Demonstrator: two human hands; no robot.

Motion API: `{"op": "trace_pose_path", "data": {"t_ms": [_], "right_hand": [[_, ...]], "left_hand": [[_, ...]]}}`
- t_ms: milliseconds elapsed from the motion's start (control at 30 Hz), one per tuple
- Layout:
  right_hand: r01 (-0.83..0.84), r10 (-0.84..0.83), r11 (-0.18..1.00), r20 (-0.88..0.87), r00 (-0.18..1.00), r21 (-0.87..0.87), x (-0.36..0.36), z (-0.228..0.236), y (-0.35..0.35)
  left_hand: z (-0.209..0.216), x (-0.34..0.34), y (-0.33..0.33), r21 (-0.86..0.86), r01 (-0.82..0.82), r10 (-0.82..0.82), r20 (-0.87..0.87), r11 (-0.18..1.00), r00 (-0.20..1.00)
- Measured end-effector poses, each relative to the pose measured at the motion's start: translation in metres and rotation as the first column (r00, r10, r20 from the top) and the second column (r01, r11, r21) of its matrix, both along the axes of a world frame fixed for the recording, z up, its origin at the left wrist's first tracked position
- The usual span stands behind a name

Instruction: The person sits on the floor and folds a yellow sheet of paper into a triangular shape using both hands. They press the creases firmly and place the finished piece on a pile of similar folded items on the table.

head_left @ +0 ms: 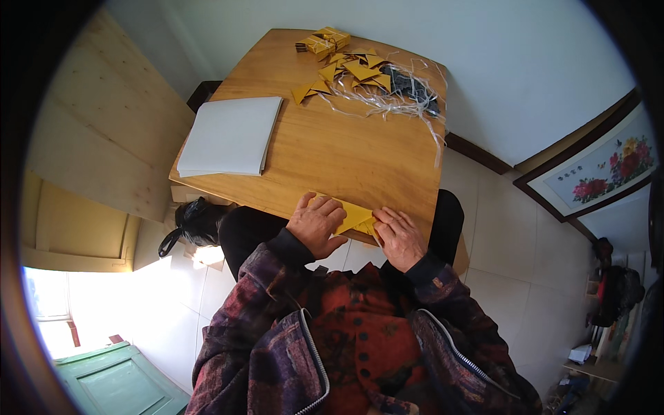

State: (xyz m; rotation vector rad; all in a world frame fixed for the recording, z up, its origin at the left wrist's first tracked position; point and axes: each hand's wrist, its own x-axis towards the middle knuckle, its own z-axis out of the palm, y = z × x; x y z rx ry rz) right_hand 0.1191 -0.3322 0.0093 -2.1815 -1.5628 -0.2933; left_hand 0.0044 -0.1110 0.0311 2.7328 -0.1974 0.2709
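Note:
A sheet of gold paper (pixel 354 216) lies folded at the near edge of the wooden table (pixel 332 152). My left hand (pixel 317 223) holds the sheet's left part down, fingers bent over it and the thumb toward the table edge. At the right end, my right hand (pixel 400 238) grips the paper with its fingers close together; its thumb is mostly hidden. Part of the sheet is under my hands, so its full outline does not show.
A stack of white sheets (pixel 230 136) lies on the table's left side. Folded gold paper pieces (pixel 361 69), clear plastic strips (pixel 387 104) and a bundled gold packet (pixel 325 43) sit toward the far edge. Beside my left leg is a black plastic bag (pixel 199 221).

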Motion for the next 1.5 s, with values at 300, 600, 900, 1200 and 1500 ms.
{"op": "trace_pose_path", "data": {"t_ms": [300,600,900,1200,1500], "right_hand": [[-0.044,-0.044,0.94,-0.247,0.968,-0.339,-0.01,0.005,-0.019],[-0.037,-0.013,0.961,-0.179,0.984,-0.274,-0.012,-0.008,-0.025],[0.101,-0.132,0.949,-0.084,0.988,-0.297,-0.019,-0.014,-0.033],[0.128,-0.162,0.965,-0.137,0.977,-0.23,-0.017,-0.014,-0.034],[0.079,-0.092,0.994,-0.167,0.982,-0.081,-0.013,-0.018,-0.025]], "left_hand": [[-0.036,0.01,-0.05,0.023,0.045,-0.043,-0.074,0.999,0.996],[-0.041,-0.009,-0.024,0.149,-0.2,0.219,-0.124,0.968,0.968],[-0.053,-0.016,-0.009,0.243,-0.299,0.322,-0.062,0.923,0.945],[-0.068,-0.012,-0.004,0.198,-0.345,0.332,0.099,0.918,0.938],[-0.057,-0.025,0.0,0.077,-0.248,0.211,0.321,0.966,0.923]]}}
